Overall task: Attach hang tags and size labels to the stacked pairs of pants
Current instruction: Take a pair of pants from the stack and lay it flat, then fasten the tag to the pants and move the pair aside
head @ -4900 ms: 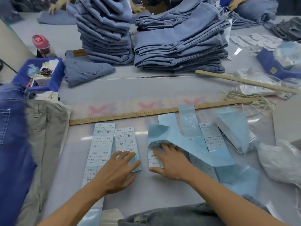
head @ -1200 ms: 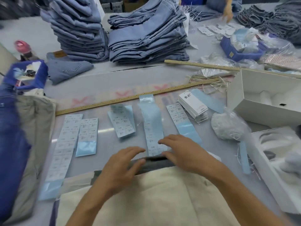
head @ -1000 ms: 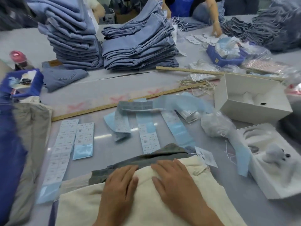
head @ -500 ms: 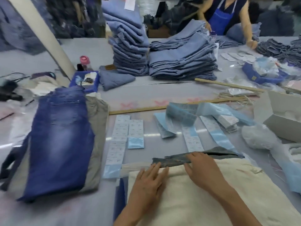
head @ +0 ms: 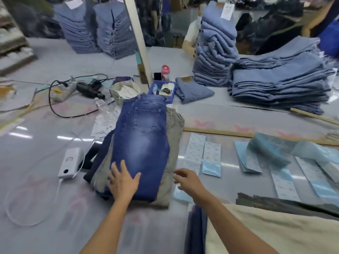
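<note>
On faded blue denim jeans (head: 141, 143), left hand (head: 123, 182) flat, fingers spread.

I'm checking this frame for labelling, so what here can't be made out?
- Print on the size label strips, head view: too small and blurred.
- Pants under the dark blue jeans: mostly covered; their number is unclear.
- Right hand: motion-blurred, so its fingers' contact with the khaki pants is unclear.
- Cream pants: cut by the frame's bottom edge.
- Left hand: covers the jeans' lower part.
</note>
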Motion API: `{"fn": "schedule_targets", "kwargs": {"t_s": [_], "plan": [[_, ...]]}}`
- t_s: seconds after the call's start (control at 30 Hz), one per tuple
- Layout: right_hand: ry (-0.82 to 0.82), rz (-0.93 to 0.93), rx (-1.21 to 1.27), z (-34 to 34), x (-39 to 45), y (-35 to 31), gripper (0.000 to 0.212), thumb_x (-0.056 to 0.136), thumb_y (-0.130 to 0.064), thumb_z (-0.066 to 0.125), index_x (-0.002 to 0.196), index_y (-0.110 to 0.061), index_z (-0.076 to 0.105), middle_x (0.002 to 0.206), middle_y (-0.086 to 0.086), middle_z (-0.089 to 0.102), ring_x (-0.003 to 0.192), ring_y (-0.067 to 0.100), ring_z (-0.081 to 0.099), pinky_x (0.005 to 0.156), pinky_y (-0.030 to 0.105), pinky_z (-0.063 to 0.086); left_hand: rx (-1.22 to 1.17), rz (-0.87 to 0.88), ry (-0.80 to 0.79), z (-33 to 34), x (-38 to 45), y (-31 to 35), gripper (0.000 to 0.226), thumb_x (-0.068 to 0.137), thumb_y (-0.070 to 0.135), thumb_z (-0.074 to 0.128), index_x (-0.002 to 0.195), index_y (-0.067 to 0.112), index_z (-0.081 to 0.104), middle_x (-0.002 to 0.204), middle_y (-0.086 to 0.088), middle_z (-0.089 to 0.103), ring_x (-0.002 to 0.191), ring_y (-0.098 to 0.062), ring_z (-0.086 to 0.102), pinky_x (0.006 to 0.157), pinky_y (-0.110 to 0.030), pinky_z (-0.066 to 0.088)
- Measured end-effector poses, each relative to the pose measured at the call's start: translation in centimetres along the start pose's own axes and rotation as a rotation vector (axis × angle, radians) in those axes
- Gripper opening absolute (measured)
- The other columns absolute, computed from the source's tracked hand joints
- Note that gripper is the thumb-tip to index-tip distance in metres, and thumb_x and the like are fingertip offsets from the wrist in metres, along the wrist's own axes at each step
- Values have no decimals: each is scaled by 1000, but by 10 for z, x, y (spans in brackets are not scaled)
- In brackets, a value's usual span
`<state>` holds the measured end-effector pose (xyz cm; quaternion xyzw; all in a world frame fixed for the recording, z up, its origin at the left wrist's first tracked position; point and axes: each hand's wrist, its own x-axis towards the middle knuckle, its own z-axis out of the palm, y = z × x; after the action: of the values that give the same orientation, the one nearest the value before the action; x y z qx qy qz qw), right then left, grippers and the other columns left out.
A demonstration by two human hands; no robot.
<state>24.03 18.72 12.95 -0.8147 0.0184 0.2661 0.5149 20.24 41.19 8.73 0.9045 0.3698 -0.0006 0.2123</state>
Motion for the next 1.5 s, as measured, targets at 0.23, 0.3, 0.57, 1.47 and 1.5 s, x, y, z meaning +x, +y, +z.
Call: {"fn": "schedule_targets", "kwargs": {"t_s": [0.23,0.3,0.57,1.47,1.5], "plan": [[-192,280,319,60,34,-13,20,97,-24,66,112,-26,52,113,-10,62,93,8,60,78,28,51,-128,-272,81,-5,17,-33,48,86,21,77,123,-5,60,132,-28,49,127,-44,44,94,-52,46],[-147,283,437,84,36,-10,21,95,-14,69,108,-23,55,114,-9,65,95,10,65,78,31,56,-165,-280,42,-4,27,-42,44,87,23,77,119,-2,61,126,-26,56,123,-43,49,90,-50,49],[-22,374,568,93,61,-29,36,85,-10,74,119,-4,63,114,9,73,98,26,69,91,40,57,-1012,-275,-513,-52,66,-33,31,91,14,71,118,-1,69,112,-19,75,92,-31,74,80,-35,56],[207,74,557,-129,-83,-16,24,90,-7,62,112,-10,72,103,10,78,90,22,72,77,32,56,-1039,124,-557,-29,-16,134,51,77,23,80,122,14,55,109,-9,68,89,-19,67,71,-32,53],[264,48,557,-152,-91,-21,23,90,-9,63,112,-10,72,104,12,77,94,24,72,81,35,57,-1036,206,-574,-37,-22,165,50,85,24,76,128,15,52,112,-12,66,97,-23,67,74,-36,54]]}}
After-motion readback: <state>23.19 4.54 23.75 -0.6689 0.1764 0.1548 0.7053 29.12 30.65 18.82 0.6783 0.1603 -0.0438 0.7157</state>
